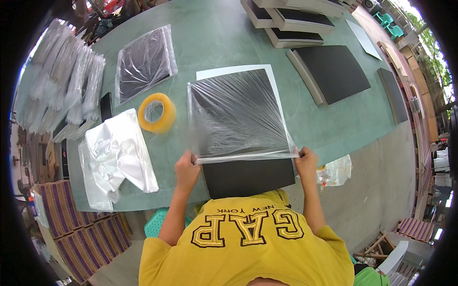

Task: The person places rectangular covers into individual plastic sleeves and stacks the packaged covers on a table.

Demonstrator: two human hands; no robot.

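Protruding from creased clear sleeve (pixel 234 114): black board (pixel 250 178).

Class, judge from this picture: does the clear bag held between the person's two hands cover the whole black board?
No, the near end of the board shows bare beyond the edge of the bag.

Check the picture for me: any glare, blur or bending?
Head view: glare streaks the clear plastic bag; blur softens its left edge near the left hand; fisheye distortion bows the green table; the corners go black.
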